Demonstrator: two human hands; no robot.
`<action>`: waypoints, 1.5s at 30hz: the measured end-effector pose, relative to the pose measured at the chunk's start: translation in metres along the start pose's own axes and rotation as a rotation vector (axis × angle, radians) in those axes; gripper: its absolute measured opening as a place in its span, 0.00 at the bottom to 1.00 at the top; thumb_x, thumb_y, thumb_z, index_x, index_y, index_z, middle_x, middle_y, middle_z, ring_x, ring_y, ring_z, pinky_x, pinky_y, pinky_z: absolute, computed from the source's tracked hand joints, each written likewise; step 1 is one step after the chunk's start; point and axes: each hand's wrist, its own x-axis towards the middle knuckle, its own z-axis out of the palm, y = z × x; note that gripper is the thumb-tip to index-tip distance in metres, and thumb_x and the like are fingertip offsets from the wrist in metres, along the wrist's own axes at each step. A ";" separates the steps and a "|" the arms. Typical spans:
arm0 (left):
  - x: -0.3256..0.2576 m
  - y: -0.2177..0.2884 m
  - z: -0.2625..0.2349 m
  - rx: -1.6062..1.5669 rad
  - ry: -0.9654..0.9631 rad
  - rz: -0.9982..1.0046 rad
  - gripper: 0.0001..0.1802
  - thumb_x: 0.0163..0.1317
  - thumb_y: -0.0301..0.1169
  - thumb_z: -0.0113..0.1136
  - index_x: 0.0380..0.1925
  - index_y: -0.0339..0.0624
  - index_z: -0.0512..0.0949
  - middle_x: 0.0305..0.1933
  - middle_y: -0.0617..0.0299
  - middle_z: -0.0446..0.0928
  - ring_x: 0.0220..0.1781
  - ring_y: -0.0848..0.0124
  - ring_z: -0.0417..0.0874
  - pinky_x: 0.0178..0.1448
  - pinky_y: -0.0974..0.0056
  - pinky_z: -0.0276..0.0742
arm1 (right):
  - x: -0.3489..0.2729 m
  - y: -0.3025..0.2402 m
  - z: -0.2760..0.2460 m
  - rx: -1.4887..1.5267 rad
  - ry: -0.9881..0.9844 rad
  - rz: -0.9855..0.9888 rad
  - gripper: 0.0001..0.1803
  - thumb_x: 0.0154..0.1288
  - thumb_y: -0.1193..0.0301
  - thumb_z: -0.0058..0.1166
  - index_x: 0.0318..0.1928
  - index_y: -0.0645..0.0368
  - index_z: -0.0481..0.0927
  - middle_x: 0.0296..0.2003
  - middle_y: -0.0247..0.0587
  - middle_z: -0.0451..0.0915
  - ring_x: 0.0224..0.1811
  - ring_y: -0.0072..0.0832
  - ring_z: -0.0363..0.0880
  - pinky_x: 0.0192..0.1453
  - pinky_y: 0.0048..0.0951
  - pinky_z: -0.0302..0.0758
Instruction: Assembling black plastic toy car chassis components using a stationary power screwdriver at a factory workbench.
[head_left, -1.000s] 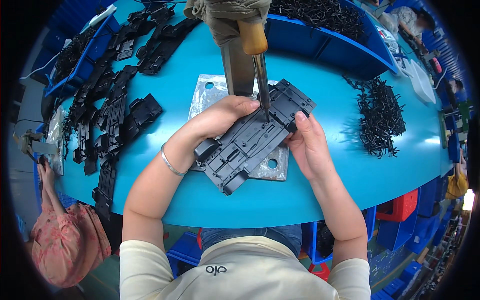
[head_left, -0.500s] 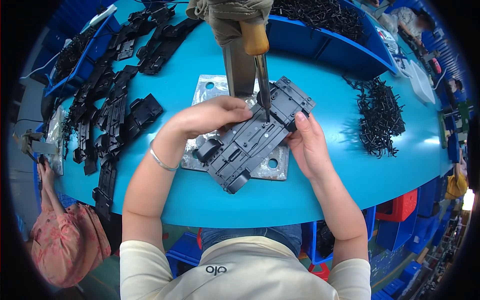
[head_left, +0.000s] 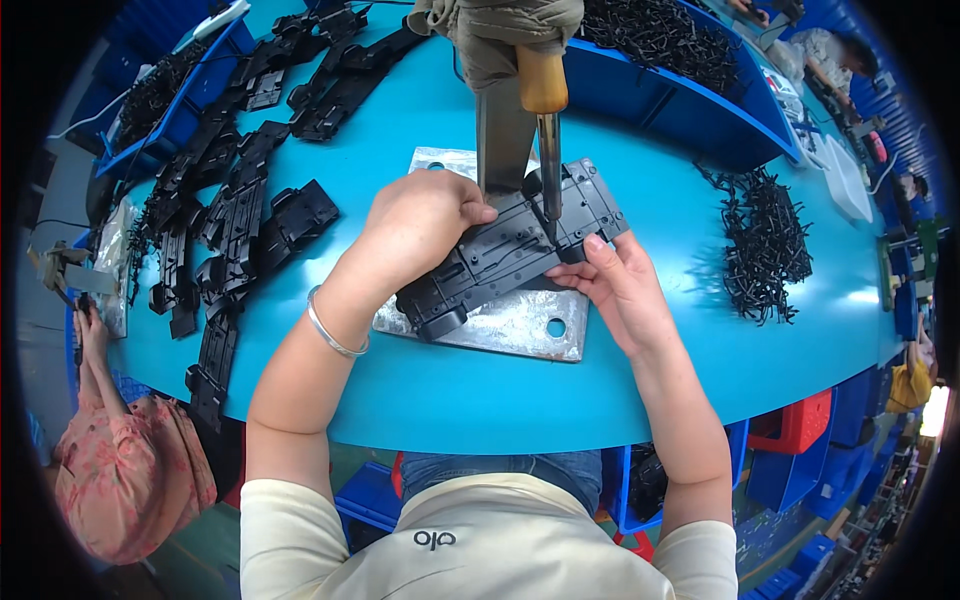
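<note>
now that i have turned the black panel (head_left: 505,243) clockwise above the metal plate (head_left: 490,328), it lies from eight to two o'clock; my left hand (head_left: 425,215) pinches its ten-o'clock edge, my right hand (head_left: 622,285) its four-o'clock edge; the wooden-handled tool (head_left: 549,165) points at a different spot, suggesting work shifts there; contact i cannot tell.

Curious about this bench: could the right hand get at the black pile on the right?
Probably yes: nothing visible blocks the right hand from the black pile, though that hand holds the black plastic part.
</note>
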 end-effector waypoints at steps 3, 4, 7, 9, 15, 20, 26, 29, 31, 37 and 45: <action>0.001 0.003 -0.003 -0.025 0.001 -0.047 0.11 0.48 0.35 0.53 0.22 0.36 0.75 0.20 0.53 0.72 0.23 0.63 0.72 0.29 0.65 0.65 | 0.001 0.002 -0.001 0.032 -0.007 -0.020 0.16 0.56 0.66 0.44 0.43 0.60 0.61 0.35 0.44 0.72 0.35 0.29 0.72 0.42 0.29 0.68; 0.001 0.004 -0.005 -0.023 0.001 -0.062 0.12 0.48 0.36 0.53 0.22 0.36 0.75 0.20 0.53 0.72 0.22 0.64 0.72 0.29 0.65 0.65 | 0.002 0.004 -0.001 0.050 -0.006 -0.038 0.16 0.56 0.66 0.44 0.42 0.60 0.61 0.34 0.45 0.72 0.35 0.29 0.72 0.42 0.29 0.68; 0.002 0.002 -0.005 -0.015 0.012 -0.077 0.13 0.47 0.37 0.53 0.22 0.36 0.75 0.20 0.53 0.72 0.22 0.64 0.72 0.29 0.65 0.65 | 0.002 0.004 0.001 0.084 -0.016 -0.042 0.19 0.55 0.67 0.46 0.44 0.63 0.59 0.35 0.45 0.71 0.35 0.31 0.72 0.43 0.31 0.69; 0.004 0.000 -0.005 -0.010 0.022 -0.075 0.13 0.47 0.37 0.54 0.22 0.35 0.75 0.19 0.53 0.72 0.21 0.65 0.72 0.29 0.66 0.65 | 0.002 0.004 0.002 0.098 -0.025 -0.030 0.24 0.55 0.67 0.47 0.48 0.65 0.56 0.37 0.46 0.69 0.35 0.33 0.72 0.43 0.32 0.69; 0.007 -0.004 -0.005 -0.056 -0.032 -0.090 0.13 0.48 0.35 0.54 0.24 0.34 0.75 0.20 0.53 0.72 0.21 0.66 0.72 0.30 0.66 0.65 | 0.002 0.003 0.003 0.079 -0.024 -0.037 0.17 0.56 0.66 0.45 0.42 0.62 0.61 0.34 0.46 0.72 0.35 0.29 0.72 0.42 0.29 0.68; 0.006 -0.002 -0.005 -0.074 -0.017 -0.073 0.13 0.47 0.35 0.54 0.24 0.33 0.75 0.20 0.52 0.72 0.21 0.67 0.72 0.29 0.66 0.66 | 0.001 0.003 0.002 0.107 -0.036 -0.057 0.18 0.55 0.65 0.46 0.42 0.62 0.61 0.34 0.46 0.72 0.35 0.30 0.73 0.42 0.29 0.68; 0.006 -0.004 -0.005 -0.069 -0.020 -0.071 0.13 0.47 0.34 0.54 0.24 0.32 0.75 0.20 0.52 0.72 0.21 0.68 0.72 0.29 0.67 0.66 | 0.002 0.004 0.002 0.098 -0.037 -0.052 0.19 0.54 0.64 0.47 0.41 0.65 0.61 0.34 0.48 0.72 0.34 0.31 0.73 0.41 0.29 0.69; 0.006 -0.004 -0.005 -0.073 -0.019 -0.062 0.13 0.47 0.34 0.54 0.24 0.32 0.75 0.20 0.53 0.72 0.21 0.68 0.72 0.29 0.67 0.66 | 0.002 0.003 0.002 0.098 -0.042 -0.055 0.20 0.54 0.64 0.47 0.41 0.65 0.61 0.34 0.48 0.72 0.34 0.31 0.73 0.41 0.29 0.70; 0.007 -0.006 -0.003 -0.084 -0.016 -0.053 0.14 0.47 0.34 0.54 0.24 0.32 0.75 0.19 0.53 0.72 0.20 0.69 0.71 0.29 0.67 0.66 | 0.002 0.002 0.002 0.101 -0.045 -0.058 0.20 0.54 0.64 0.47 0.41 0.65 0.61 0.34 0.48 0.72 0.34 0.31 0.73 0.41 0.29 0.70; 0.009 -0.006 -0.004 -0.085 -0.018 -0.052 0.14 0.47 0.34 0.55 0.24 0.31 0.74 0.18 0.53 0.71 0.19 0.70 0.70 0.28 0.67 0.66 | 0.002 0.001 0.003 0.110 -0.057 -0.068 0.20 0.55 0.64 0.47 0.42 0.65 0.60 0.35 0.49 0.72 0.34 0.31 0.73 0.41 0.29 0.70; 0.008 -0.006 -0.003 -0.098 -0.023 -0.045 0.14 0.47 0.34 0.55 0.24 0.31 0.74 0.18 0.53 0.71 0.19 0.70 0.70 0.28 0.67 0.66 | 0.002 0.002 0.002 0.096 -0.041 -0.052 0.20 0.55 0.64 0.47 0.42 0.64 0.61 0.34 0.47 0.72 0.34 0.31 0.73 0.41 0.28 0.69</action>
